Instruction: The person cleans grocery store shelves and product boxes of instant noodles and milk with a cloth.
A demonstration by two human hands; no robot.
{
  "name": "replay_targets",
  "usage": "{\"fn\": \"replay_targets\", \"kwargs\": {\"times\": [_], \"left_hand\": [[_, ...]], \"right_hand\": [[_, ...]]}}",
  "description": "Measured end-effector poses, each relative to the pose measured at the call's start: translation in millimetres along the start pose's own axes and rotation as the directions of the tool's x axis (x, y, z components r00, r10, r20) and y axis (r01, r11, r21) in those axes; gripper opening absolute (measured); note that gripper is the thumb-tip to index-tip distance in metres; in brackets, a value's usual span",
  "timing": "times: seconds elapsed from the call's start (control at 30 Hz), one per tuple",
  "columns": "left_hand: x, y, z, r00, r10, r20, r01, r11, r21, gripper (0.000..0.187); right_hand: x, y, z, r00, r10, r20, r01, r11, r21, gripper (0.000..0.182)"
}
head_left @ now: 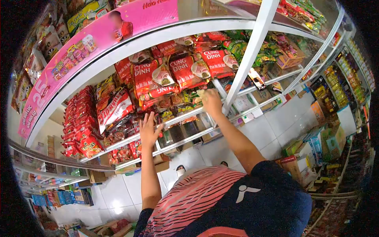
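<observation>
My left hand is raised with its fingers spread. It rests flat against the dark snack packets at the front of the white wire shelf and holds nothing. My right hand reaches further right on the same shelf. Its fingers are closed on the edge of a pale yellow-green packet that sits below the red Cung Dinh noodle packets. Most of that packet is hidden among the others.
A white upright post crosses just right of my right hand. Red noodle packs fill the shelf's left end. A pink banner runs above. Cardboard boxes and stocked shelves stand on the right over a white tiled floor.
</observation>
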State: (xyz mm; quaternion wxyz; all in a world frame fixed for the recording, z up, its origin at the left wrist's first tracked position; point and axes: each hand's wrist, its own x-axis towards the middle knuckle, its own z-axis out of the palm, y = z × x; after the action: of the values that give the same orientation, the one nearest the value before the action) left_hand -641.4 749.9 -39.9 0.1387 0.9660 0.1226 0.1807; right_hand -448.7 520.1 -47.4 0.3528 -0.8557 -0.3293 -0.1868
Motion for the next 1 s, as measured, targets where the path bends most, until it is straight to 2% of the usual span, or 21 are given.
{"fn": "replay_targets", "kwargs": {"times": [0.03, 0.13, 0.2, 0.27, 0.3, 0.33, 0.4, 0.43, 0.5, 0.53, 0.6, 0.67, 0.7, 0.77, 0.83, 0.87, 0.9, 0.93, 0.97, 1.0], "left_hand": [[0.2, -2.9, 1.2, 1.0, 0.016, 0.004, -0.016, 1.0, 0.008, 0.066], [0.7, -4.2, 1.7, 0.999, 0.025, 0.032, -0.025, 1.0, -0.007, 0.068], [0.4, -2.6, -0.6, 0.996, -0.001, 0.085, 0.003, 1.0, -0.016, 0.068], [2.0, -5.4, 1.9, 0.991, -0.033, 0.127, 0.038, 0.999, -0.034, 0.065], [4.2, -6.2, 3.8, 0.99, -0.029, 0.136, 0.035, 0.999, -0.041, 0.065], [1.7, -8.1, 4.7, 0.988, -0.03, 0.154, 0.037, 0.998, -0.043, 0.064], [2.1, -6.0, 3.0, 0.985, -0.029, 0.169, 0.031, 0.999, -0.008, 0.063], [2.8, -4.0, 2.9, 0.986, -0.027, 0.164, 0.019, 0.999, 0.047, 0.062], [1.9, -2.7, 3.7, 0.988, -0.028, 0.15, 0.014, 0.995, 0.097, 0.062], [1.7, -3.9, 6.4, 0.996, 0.003, 0.092, -0.012, 0.995, 0.096, 0.062], [-0.6, -1.9, 8.3, 0.999, -0.009, 0.047, 0.006, 0.998, 0.056, 0.062], [-3.7, -3.8, 11.3, 1.0, -0.01, 0.025, 0.009, 0.999, 0.046, 0.061], [-1.3, -4.6, 10.7, 1.0, -0.001, 0.0, 0.001, 0.999, 0.032, 0.06], [1.0, -6.1, 9.9, 1.0, -0.016, 0.008, 0.016, 1.0, 0.001, 0.06], [-1.4, -9.2, 10.9, 1.0, -0.014, 0.018, 0.015, 1.0, -0.024, 0.06], [-1.4, -9.0, 9.7, 1.0, -0.013, 0.022, 0.014, 0.999, -0.033, 0.06], [-1.2, -7.8, 9.2, 1.0, -0.013, 0.023, 0.014, 0.999, -0.044, 0.06], [-1.1, -7.1, 9.0, 1.0, -0.014, 0.02, 0.015, 0.999, -0.048, 0.06], [-0.9, -6.5, 9.1, 1.0, -0.019, 0.018, 0.019, 0.999, -0.037, 0.059], [-0.8, -5.1, 9.1, 1.0, -0.024, 0.018, 0.024, 0.999, -0.026, 0.058]], "right_hand": [[4.6, 6.0, 2.0, 0.99, 0.035, -0.139, -0.051, 0.992, -0.113, 0.019], [0.8, -20.5, 38.6, 0.99, 0.011, -0.141, -0.031, 0.99, -0.137, 0.019], [-0.1, -74.9, 30.2, 0.981, 0.123, 0.15, -0.129, 0.991, 0.028, 0.024], [-14.5, -63.2, 50.8, 0.96, -0.256, 0.116, 0.263, 0.964, -0.043, 0.021], [-10.2, -60.3, 33.4, 0.945, -0.123, 0.302, 0.151, 0.986, -0.074, 0.022], [-7.5, -30.0, 31.5, 0.944, -0.305, 0.122, 0.317, 0.945, -0.087, 0.024], [-1.9, 4.7, 9.0, 0.993, -0.113, 0.046, 0.119, 0.975, -0.186, 0.026], [5.6, 10.2, 4.5, 0.993, -0.114, 0.041, 0.12, 0.975, -0.188, 0.026], [6.9, 15.5, -0.4, 0.993, -0.027, -0.115, 0.007, 0.986, -0.168, 0.024], [5.6, 8.0, 6.7, 0.995, -0.03, -0.1, 0.012, 0.985, -0.171, 0.024], [9.1, -26.1, 42.1, 0.995, 0.089, 0.035, -0.091, 0.995, 0.052, 0.019], [3.1, -63.2, 71.1, 0.988, -0.079, 0.132, 0.068, 0.994, 0.084, 0.015], [-1.9, -81.2, 77.0, 0.968, -0.084, 0.237, 0.052, 0.989, 0.136, 0.015], [-3.6, -101.2, 58.0, 0.931, -0.139, 0.339, 0.086, 0.982, 0.166, 0.017], [0.1, -55.1, 54.6, 0.919, -0.293, 0.264, 0.235, 0.944, 0.232, 0.019], [4.2, -28.5, 50.2, 0.934, -0.355, -0.036, 0.346, 0.875, 0.337, 0.011], [12.7, -1.4, 34.2, 0.948, -0.316, 0.029, 0.313, 0.946, 0.089, 0.012], [14.6, 26.1, 28.1, 0.978, -0.207, -0.025, 0.208, 0.975, 0.075, 0.014], [17.4, 38.8, 11.7, 0.964, -0.217, -0.154, 0.209, 0.976, -0.067, 0.014], [19.3, 35.8, 5.9, 0.963, -0.222, -0.151, 0.213, 0.974, -0.072, 0.014]]}}
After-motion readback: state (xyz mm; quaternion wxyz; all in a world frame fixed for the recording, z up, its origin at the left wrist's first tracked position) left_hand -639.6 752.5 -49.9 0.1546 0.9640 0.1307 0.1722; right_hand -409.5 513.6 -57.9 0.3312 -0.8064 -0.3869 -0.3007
